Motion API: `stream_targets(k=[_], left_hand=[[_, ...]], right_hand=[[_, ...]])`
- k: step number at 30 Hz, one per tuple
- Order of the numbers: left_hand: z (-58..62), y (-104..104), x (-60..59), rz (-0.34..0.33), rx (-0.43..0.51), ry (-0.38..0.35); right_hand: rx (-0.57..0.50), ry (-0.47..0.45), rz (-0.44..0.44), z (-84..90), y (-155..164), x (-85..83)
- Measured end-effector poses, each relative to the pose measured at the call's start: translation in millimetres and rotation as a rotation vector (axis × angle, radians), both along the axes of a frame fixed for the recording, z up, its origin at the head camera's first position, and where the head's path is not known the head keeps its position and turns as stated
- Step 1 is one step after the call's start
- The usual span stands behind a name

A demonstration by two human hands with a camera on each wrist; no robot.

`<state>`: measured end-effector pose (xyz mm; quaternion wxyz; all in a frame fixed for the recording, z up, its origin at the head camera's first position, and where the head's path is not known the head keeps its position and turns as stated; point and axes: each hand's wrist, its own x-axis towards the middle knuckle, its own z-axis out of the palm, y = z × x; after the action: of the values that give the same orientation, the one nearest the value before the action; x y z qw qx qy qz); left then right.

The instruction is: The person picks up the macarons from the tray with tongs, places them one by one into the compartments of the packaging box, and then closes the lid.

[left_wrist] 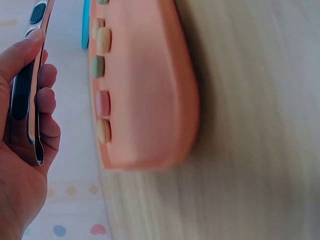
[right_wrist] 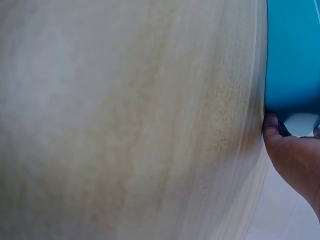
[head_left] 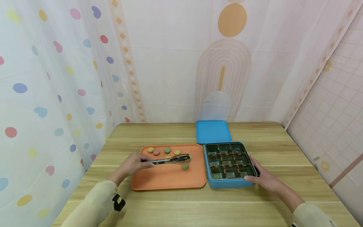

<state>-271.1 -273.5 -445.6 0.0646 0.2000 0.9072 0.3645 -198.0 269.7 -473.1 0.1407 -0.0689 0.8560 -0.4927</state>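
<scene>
Over the orange tray, my left hand grips a pair of metal tongs with black grip pads. The tongs point right, and a bit of yellow shows at their tips. Several small macarons, such as a pink one and a green one, lie on the tray. My right hand holds the blue box at its front right corner, thumb at the front. Its other fingers are mostly hidden behind the box side. Inside the box sits a dark divided insert with square compartments.
A blue lid lies behind the box, near the table's back edge. The wooden table extends in front of the tray and box. Patterned curtains hang behind and at both sides.
</scene>
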Motion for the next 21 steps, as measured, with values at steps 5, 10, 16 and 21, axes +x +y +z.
stream_targets(k=[5, 10, 16, 21], left_hand=[[5.6, 14, -2.1, 0.038, 0.007, -0.033], [10.5, 29, -5.0, 0.039, 0.018, -0.029], [15.7, 48, -10.1, -0.037, 0.034, -0.005], [20.5, 66, -12.0, -0.062, 0.045, 0.005]], right_hand=[[0.004, 0.003, 0.004, -1.4, 1, 0.1], [-0.007, -0.007, 0.006, -2.6, 1, -0.7], [-0.027, -0.016, -0.006, -3.3, 2, -1.0], [-0.004, -0.026, -0.009, -3.6, 2, -2.0]])
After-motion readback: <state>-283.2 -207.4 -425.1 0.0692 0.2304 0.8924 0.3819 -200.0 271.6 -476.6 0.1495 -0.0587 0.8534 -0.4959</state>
